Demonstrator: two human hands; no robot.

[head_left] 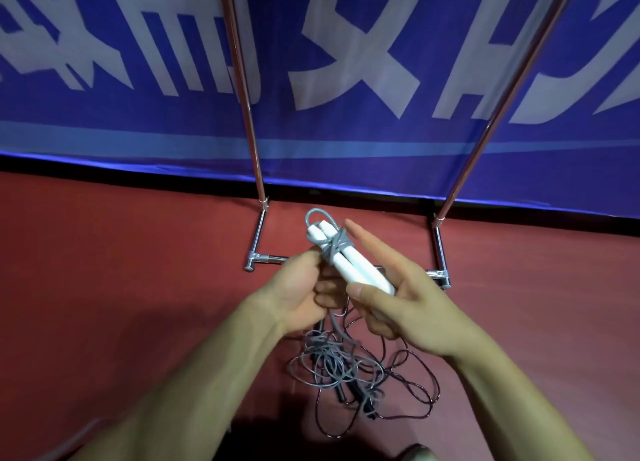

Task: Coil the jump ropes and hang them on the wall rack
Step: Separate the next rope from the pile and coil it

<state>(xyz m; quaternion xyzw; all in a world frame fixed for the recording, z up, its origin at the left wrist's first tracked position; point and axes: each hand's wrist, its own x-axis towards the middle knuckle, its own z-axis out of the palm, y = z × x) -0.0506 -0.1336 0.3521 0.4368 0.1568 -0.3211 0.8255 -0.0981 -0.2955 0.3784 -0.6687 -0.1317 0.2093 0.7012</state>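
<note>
Slack could unravel the wrap [337,244]: left hand [298,287] grip holds grey cord [333,322], right hand [412,304] grip only pinches white handles [360,270].

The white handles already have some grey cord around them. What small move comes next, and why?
Probably another turn: the left hand carries the loose cord it grips round the white handles again. Only a few grey wraps sit near their top, much cord trails to the floor, and the right hand holds the handle ends steady.
</note>
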